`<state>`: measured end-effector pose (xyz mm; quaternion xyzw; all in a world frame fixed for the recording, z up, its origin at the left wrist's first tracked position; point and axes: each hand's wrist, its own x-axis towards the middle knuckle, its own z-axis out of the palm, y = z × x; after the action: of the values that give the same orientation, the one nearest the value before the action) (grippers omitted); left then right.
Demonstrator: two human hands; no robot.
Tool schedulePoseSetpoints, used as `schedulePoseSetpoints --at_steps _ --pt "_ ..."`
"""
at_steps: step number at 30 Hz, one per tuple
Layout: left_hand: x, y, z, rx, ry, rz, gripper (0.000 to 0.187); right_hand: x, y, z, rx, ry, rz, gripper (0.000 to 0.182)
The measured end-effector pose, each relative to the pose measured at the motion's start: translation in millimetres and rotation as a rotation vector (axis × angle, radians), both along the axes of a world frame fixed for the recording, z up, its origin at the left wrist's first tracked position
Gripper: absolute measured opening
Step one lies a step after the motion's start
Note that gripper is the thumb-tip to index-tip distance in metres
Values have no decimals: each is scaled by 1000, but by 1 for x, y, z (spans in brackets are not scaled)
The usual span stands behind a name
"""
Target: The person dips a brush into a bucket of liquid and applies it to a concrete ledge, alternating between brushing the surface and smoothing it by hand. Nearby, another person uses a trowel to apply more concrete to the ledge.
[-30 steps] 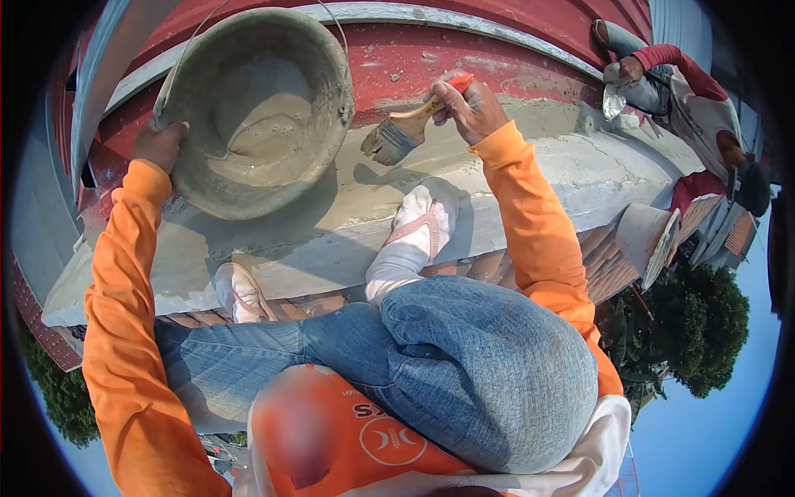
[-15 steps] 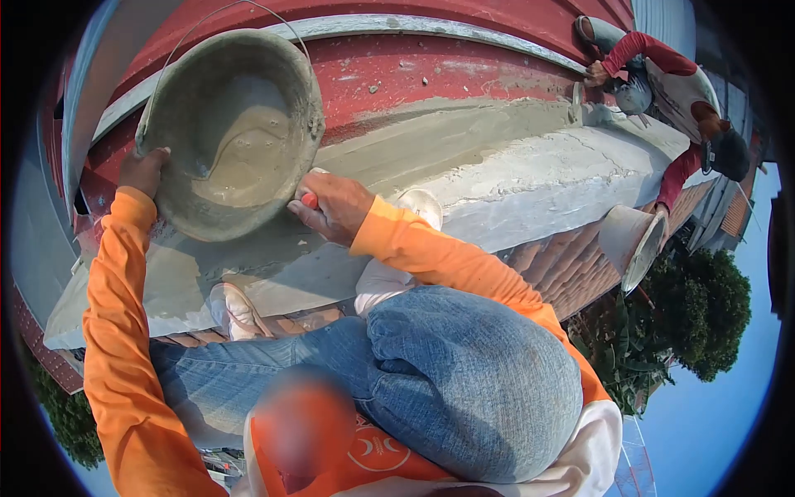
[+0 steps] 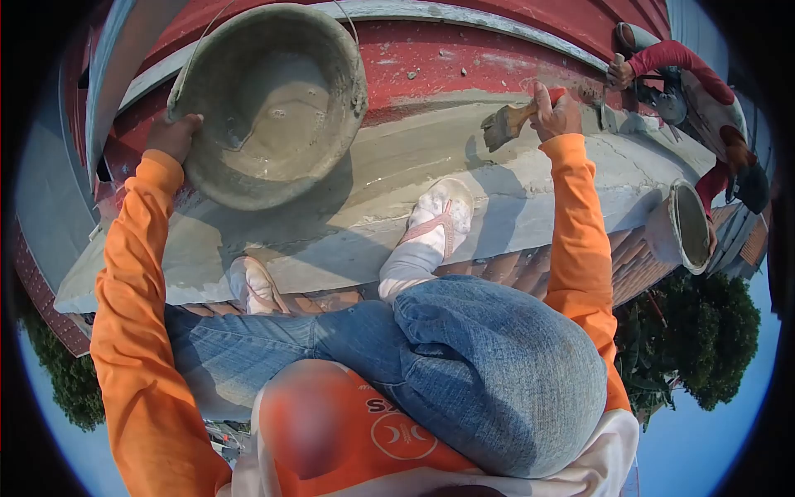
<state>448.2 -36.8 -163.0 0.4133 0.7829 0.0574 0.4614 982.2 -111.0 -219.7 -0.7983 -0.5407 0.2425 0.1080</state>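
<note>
My left hand grips the rim of a grey, cement-crusted bucket at its left side. Greyish liquid lies inside, and the bucket's mouth is tilted toward me. At the upper right, my right hand is closed round the red handle of a wide paintbrush. The brush's bristles are coated grey and point left, over the wet grey cement strip beside the red wall.
A co-worker in red sleeves crouches at the upper right, with a second bucket beside them. My sock-covered feet rest on the pale ledge. Roof tiles and trees lie beyond its edge.
My right hand has moved right, away from the bucket, and the brush's bristles now show over the cement strip. The bucket, with my left hand on it, appears slightly farther right and higher in view.
</note>
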Motion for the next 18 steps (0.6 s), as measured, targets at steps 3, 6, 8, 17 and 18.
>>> schedulePoseSetpoints --at_steps 3,6,8,17,18 --pt "4 -1 3 16 20 3 35 -87 -6 -18 -182 882 -296 35" --pt "16 -3 14 8 77 -16 36 -143 -35 -55 -349 1126 -471 36" --pt "20 -3 19 -3 133 -43 36 -150 -48 -69 -519 1029 -417 37" --pt "7 -1 4 -5 41 -9 33 -18 18 -12 -432 -3 27 39" --pt "9 0 5 -3 39 3 33 -28 17 -6 -431 -7 38 39"
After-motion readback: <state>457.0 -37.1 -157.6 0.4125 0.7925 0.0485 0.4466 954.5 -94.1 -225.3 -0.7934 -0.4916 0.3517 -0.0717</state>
